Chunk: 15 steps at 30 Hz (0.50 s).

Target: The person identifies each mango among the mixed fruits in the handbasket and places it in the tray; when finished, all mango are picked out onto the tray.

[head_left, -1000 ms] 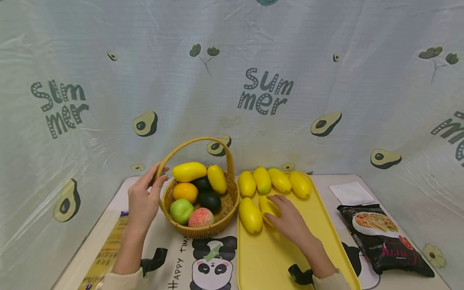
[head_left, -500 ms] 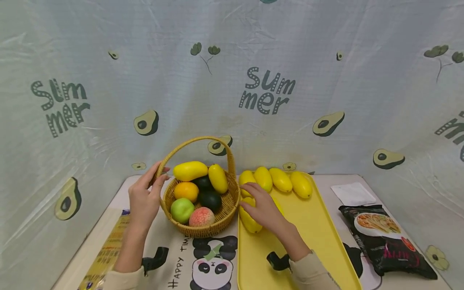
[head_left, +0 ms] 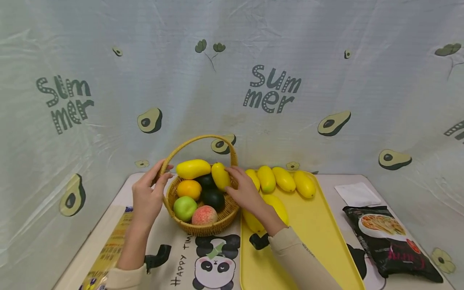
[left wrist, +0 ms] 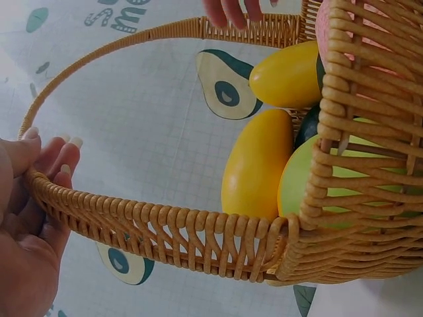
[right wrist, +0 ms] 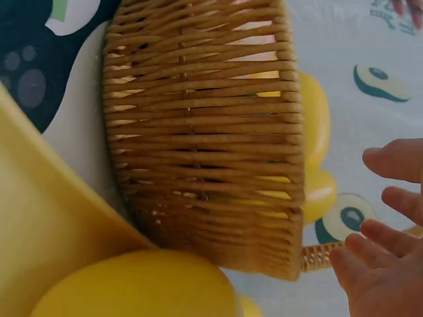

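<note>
A wicker basket [head_left: 203, 230] stands upright on the table. My left hand [head_left: 148, 197] grips the left side of its handle [head_left: 197, 139], thumb on one side and fingers on the other. My right hand [head_left: 248, 193] reaches over the basket's right rim, fingertips close to a yellow mango [head_left: 218, 177]; in the right wrist view the fingers [right wrist: 386, 238] are spread with nothing between them. Another mango [head_left: 193, 169], an orange [head_left: 189, 189], a green apple [head_left: 185, 208], a peach [head_left: 204, 216] and dark avocados [head_left: 213, 199] lie inside.
A yellow tray [head_left: 308, 241] right of the basket holds several mangoes [head_left: 284, 179], some partly hidden by the right arm. Farther right lie a black noodle bag [head_left: 391, 237] and a white packet [head_left: 357, 194]. A yellow wrapper [head_left: 108, 245] lies at left. A printed curtain [head_left: 232, 88] hangs behind.
My right hand has moved left from a mango in the tray to the basket's right rim; that mango is still in the tray. My left hand stays on the handle.
</note>
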Each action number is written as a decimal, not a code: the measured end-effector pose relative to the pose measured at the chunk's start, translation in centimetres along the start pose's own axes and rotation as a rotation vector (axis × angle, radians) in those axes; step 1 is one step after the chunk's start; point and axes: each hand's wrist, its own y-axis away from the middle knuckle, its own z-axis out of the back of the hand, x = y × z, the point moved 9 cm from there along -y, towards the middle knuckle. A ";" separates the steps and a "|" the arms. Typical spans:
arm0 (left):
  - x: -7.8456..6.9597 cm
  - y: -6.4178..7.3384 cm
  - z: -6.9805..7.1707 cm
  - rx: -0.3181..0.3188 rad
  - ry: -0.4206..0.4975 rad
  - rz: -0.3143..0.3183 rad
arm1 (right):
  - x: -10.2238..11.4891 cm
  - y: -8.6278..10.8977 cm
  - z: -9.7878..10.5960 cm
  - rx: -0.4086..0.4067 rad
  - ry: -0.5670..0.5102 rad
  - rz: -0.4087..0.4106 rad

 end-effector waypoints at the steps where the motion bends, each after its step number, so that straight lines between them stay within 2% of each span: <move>1: 0.0 0.0 0.0 0.002 0.000 -0.001 | -0.1 -0.2 -0.3 0.005 -0.004 -0.014; 8: 0.2 0.0 -0.2 0.008 -0.019 -0.005 | -1.2 -1.0 -2.7 0.091 0.027 -0.083; 15: 0.4 0.0 -0.2 0.018 -0.013 0.003 | -1.5 -2.1 -3.5 0.076 0.045 -0.125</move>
